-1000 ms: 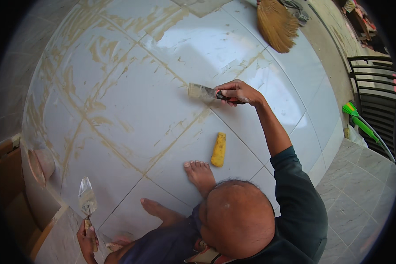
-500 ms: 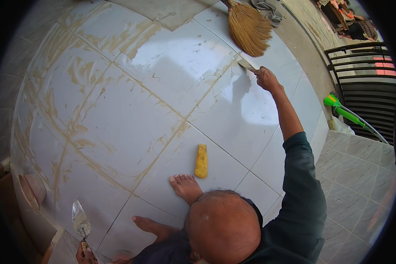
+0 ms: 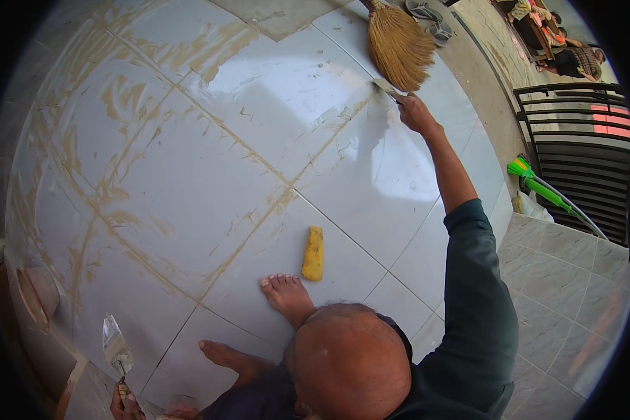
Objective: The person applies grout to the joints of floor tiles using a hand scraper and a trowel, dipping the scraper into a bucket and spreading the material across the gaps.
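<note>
Two tools are in use at the same time. Right hand (image 3: pixel 414 112) is stretched far forward, its grip pinching a flat scraper (image 3: pixel 385 86) whose blade lies on the grout joint of the tiled floor (image 3: pixel 210 182), just beside the broom (image 3: pixel 399 42). Left hand (image 3: pixel 122 402) is closed on a trowel (image 3: pixel 115 346), blade up and off the floor. Between them a yellow sponge (image 3: pixel 313 253) lies near the bare foot (image 3: pixel 287 297), within easy reach.

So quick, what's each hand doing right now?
Left hand: closed on a trowel.
Right hand: closed on a scraper at a tile joint.
</note>
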The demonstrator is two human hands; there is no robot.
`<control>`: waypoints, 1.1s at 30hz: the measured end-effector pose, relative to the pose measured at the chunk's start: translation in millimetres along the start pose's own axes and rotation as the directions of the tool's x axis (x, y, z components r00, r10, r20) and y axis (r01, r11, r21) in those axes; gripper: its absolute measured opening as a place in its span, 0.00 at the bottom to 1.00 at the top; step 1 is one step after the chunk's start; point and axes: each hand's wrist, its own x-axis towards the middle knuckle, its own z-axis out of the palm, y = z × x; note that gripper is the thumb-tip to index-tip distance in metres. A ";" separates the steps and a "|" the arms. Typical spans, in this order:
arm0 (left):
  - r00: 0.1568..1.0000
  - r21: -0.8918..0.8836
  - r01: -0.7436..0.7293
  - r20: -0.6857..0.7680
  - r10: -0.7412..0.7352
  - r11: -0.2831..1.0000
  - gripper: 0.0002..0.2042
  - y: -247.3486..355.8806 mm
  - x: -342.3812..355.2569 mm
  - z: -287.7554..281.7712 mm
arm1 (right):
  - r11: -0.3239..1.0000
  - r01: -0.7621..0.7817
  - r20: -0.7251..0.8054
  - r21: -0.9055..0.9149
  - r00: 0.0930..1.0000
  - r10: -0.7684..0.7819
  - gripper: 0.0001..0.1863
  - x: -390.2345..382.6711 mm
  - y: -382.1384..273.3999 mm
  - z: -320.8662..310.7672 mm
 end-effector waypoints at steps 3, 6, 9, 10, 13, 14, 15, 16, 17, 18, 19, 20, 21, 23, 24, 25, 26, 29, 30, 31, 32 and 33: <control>1.000 0.052 0.023 -0.007 -0.023 0.998 0.16 2.6 1.6 0.1 | 0.986 -0.151 0.221 0.075 0.966 0.131 0.14 -4.1 -38.6 -0.7; 0.999 0.008 0.047 -0.010 -0.047 0.999 0.17 -3.2 3.1 -1.7 | 0.979 -0.203 0.312 0.010 0.931 0.190 0.14 5.4 -55.4 -5.9; 1.000 0.021 -0.011 -0.022 0.011 1.000 0.16 -12.8 7.3 -6.1 | 0.961 -0.275 0.089 0.024 0.958 0.272 0.17 24.0 -51.5 -6.2; 0.999 0.012 -0.011 -0.040 0.012 1.000 0.16 -15.8 8.2 -7.9 | 0.971 -0.227 0.148 0.069 0.965 0.215 0.17 31.7 -49.1 -3.9; 0.998 0.076 0.058 -0.021 -0.057 0.995 0.16 -20.6 11.8 -13.0 | 0.978 -0.206 0.348 -0.038 0.915 0.206 0.17 61.1 -48.9 5.0; 1.000 0.032 0.004 -0.013 -0.003 0.999 0.16 -23.0 10.7 -12.3 | 0.994 -0.107 0.249 -0.028 0.962 0.111 0.16 72.9 -50.8 4.6; 0.999 -0.010 -0.044 -0.003 0.044 0.999 0.16 -24.9 9.5 -11.7 | 0.999 0.050 0.264 0.009 0.963 -0.051 0.16 80.4 -58.3 6.9; 0.999 -0.015 -0.041 -0.007 0.041 0.999 0.16 -25.9 9.4 -12.2 | 0.996 -0.033 0.184 0.083 0.983 0.018 0.15 92.7 -65.6 7.6; 0.999 -0.001 -0.024 -0.022 0.024 1.000 0.16 -26.8 8.7 -11.8 | 0.981 -0.156 0.190 0.112 0.973 0.133 0.15 100.9 -74.1 5.5; 0.999 0.016 -0.009 -0.036 0.009 1.000 0.16 -27.4 8.7 -12.0 | 0.971 -0.240 0.019 0.019 0.971 0.239 0.14 115.1 -86.9 6.3; 0.999 0.023 -0.007 -0.036 0.008 1.000 0.16 -27.8 9.3 -12.7 | 0.964 -0.267 -0.085 0.021 0.960 0.267 0.15 122.9 -96.3 5.6; 0.999 0.016 0.025 -0.031 -0.025 1.000 0.16 -29.1 9.5 -13.3 | 0.948 -0.315 0.041 0.048 0.949 0.313 0.15 130.9 -107.7 7.4; 0.998 0.008 0.057 -0.027 -0.057 0.998 0.16 -30.7 9.9 -14.2 | 0.914 -0.403 0.011 0.039 0.915 0.403 0.17 138.3 -115.2 6.3; 0.999 -0.023 0.044 -0.032 -0.044 0.999 0.15 -35.2 11.4 -15.2 | 0.957 -0.291 0.304 0.010 0.912 0.274 0.19 150.0 -126.3 6.9; 0.999 -0.059 0.026 -0.041 -0.028 0.998 0.15 -37.6 13.3 -15.8 | 0.950 -0.313 0.236 -0.003 0.923 0.305 0.19 153.8 -128.2 6.4; 0.999 -0.059 0.020 -0.043 -0.022 0.998 0.15 -40.3 15.0 -16.7 | 0.941 -0.337 0.212 0.033 0.922 0.323 0.19 159.9 -129.9 5.0; 0.998 -0.067 0.044 -0.044 -0.047 0.997 0.15 -43.4 16.2 -16.8 | 0.931 -0.360 0.194 0.064 0.919 0.342 0.19 163.1 -130.4 3.8; 0.994 -0.071 0.100 -0.025 -0.102 0.993 0.15 -49.9 21.3 -18.6 | 0.852 -0.520 0.081 0.060 0.854 0.515 0.18 170.7 -138.7 -2.5; 0.996 -0.068 0.091 -0.018 -0.092 0.994 0.16 -51.0 22.6 -19.7 | 0.897 -0.432 0.120 0.093 0.899 0.420 0.18 169.8 -145.8 -4.7; 0.997 -0.074 0.073 -0.013 -0.075 0.995 0.16 -51.5 24.3 -20.7 | 0.903 -0.426 0.105 0.063 0.902 0.418 0.18 166.6 -153.7 -8.0; 0.997 -0.075 0.069 -0.013 -0.070 0.995 0.16 -51.4 25.7 -22.0 | 0.914 -0.389 0.221 0.117 0.907 0.358 0.18 160.3 -164.0 -10.3; 0.996 -0.071 0.085 -0.014 -0.086 0.994 0.17 -50.9 26.7 -23.5 | 0.909 -0.382 0.374 0.166 0.877 0.300 0.17 154.1 -175.4 -13.1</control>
